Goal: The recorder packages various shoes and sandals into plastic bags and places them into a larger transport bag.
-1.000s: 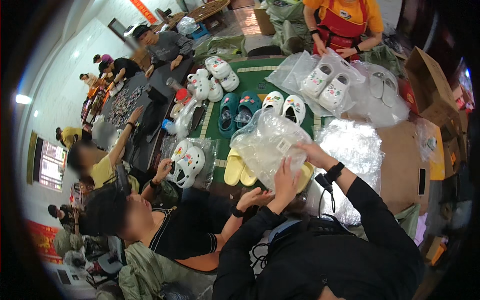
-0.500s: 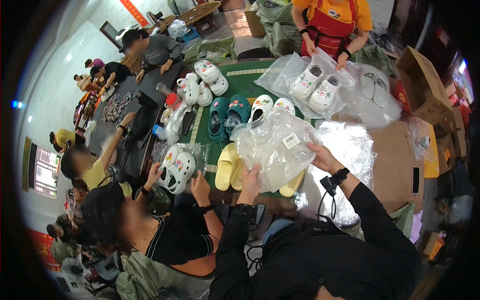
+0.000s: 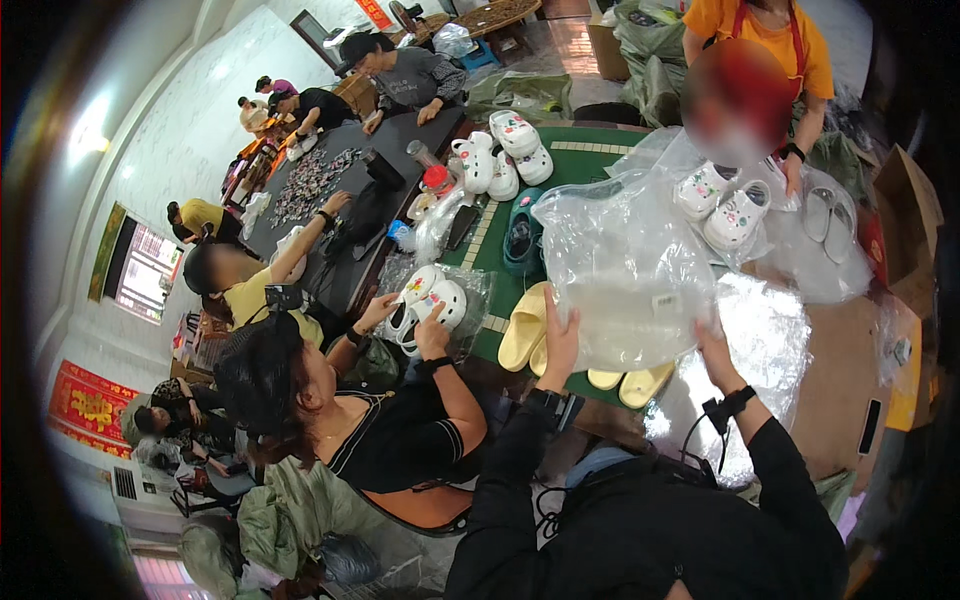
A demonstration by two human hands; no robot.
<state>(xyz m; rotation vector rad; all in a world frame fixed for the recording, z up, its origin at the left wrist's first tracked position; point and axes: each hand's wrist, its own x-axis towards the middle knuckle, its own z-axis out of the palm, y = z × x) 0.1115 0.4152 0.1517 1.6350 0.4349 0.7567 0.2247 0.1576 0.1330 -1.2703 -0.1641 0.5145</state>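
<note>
A large clear plastic bag (image 3: 630, 290) is spread upright between my two hands, puffed out and with nothing visible inside. My left hand (image 3: 560, 345) grips its near left edge, and my right hand (image 3: 717, 350) holds its near right edge. Below the bag, yellow slippers (image 3: 523, 328) lie on the green mat (image 3: 487, 268), partly covered by my left hand and the bag. Another yellow slipper (image 3: 645, 384) pokes out near the table's front edge. A teal clog (image 3: 522, 235) stands just left of the bag; whatever sits behind the plastic is mostly hidden.
On my left a co-worker handles white clogs (image 3: 436, 300) on plastic. Across the table, a person in orange stands over white clogs (image 3: 735, 215) on bags. White clogs (image 3: 515, 135) are heaped at the far left of the mat. A phone (image 3: 870, 426) lies at right, near cardboard boxes (image 3: 905, 215).
The bag has gone from lying slack and crumpled to standing taller and fuller, now covering more shoes. My view has swung left. The co-worker's right hand has moved onto the white clogs.
</note>
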